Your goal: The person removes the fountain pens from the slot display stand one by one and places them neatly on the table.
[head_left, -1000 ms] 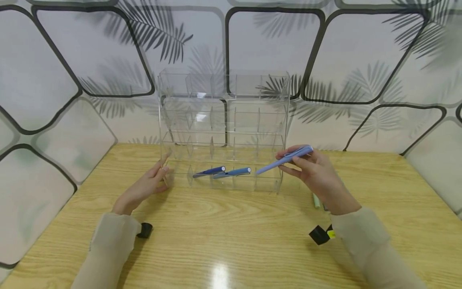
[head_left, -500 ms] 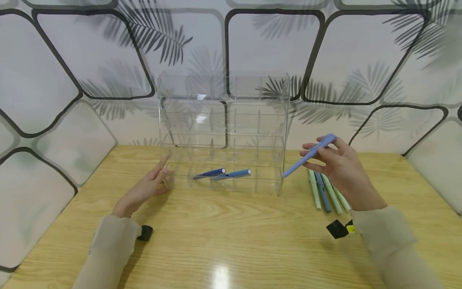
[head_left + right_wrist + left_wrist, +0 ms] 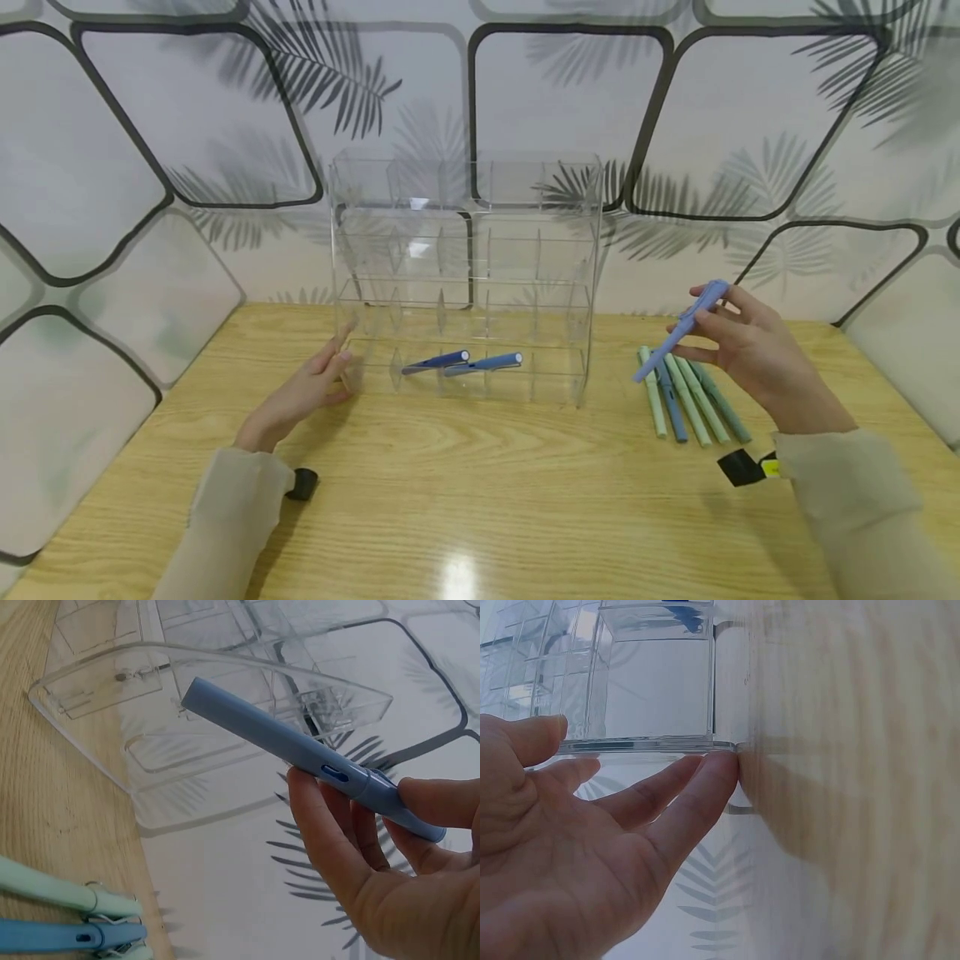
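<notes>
My right hand [image 3: 753, 350] pinches a periwinkle-blue pen [image 3: 686, 321] between thumb and fingers, off the right side of a clear acrylic rack [image 3: 592, 333]. The capped pen [image 3: 277, 735] slants across the right wrist view, its clip end by the thumb. My left hand [image 3: 296, 396] holds the rack's left side low down, thumb at the front edge [image 3: 645, 745] and fairly straight fingers along the outside. In the bottom row lie a dark blue pen [image 3: 437, 362] and a lighter blue pen [image 3: 491, 362].
Several pens lie side by side right of the rack: pale green pens [image 3: 654, 404], a blue pen [image 3: 672, 408] and a dark green pen [image 3: 723, 404]. The rack stands on a wooden table [image 3: 450, 483], in front of a leaf-patterned wall covering [image 3: 570, 92].
My right hand has moved rightward with the periwinkle pen, from the rack's bottom right to above the row of pens, which has come into view. My left hand has stayed at the rack.
</notes>
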### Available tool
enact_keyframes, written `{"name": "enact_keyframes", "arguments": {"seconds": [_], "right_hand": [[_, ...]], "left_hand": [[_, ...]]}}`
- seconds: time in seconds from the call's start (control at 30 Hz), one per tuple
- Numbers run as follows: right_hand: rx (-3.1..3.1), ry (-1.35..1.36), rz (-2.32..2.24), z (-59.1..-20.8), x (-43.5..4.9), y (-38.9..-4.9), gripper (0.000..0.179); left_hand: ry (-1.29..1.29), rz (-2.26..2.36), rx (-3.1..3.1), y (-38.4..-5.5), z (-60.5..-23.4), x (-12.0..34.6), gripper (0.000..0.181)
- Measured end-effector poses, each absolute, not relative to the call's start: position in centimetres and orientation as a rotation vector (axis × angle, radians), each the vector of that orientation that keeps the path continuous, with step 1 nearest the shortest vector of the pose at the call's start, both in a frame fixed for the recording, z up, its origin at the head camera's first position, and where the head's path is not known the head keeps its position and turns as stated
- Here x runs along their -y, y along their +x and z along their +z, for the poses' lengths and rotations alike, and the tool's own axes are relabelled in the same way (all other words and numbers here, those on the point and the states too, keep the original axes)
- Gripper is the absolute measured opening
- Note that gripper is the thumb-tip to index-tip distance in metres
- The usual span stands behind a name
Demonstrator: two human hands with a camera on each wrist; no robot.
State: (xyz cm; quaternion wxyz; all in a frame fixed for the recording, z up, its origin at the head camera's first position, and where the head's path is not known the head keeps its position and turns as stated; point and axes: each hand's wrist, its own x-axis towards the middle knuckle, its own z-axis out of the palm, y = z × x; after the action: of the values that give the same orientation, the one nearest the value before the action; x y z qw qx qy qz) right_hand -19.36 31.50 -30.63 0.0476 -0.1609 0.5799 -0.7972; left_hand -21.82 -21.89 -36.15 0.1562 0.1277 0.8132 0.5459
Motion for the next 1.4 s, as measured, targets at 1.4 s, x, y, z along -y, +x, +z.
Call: {"name": "enact_keyframes", "arguments": {"seconds": [1.4], "right_hand": [[-2.521,0.074,-1.67,-32.7,-40.9,-21.2,0.028]], "left_hand": [[0.378,1.524,-2.327,-21.7,-36.1,22.1,0.062]]}}
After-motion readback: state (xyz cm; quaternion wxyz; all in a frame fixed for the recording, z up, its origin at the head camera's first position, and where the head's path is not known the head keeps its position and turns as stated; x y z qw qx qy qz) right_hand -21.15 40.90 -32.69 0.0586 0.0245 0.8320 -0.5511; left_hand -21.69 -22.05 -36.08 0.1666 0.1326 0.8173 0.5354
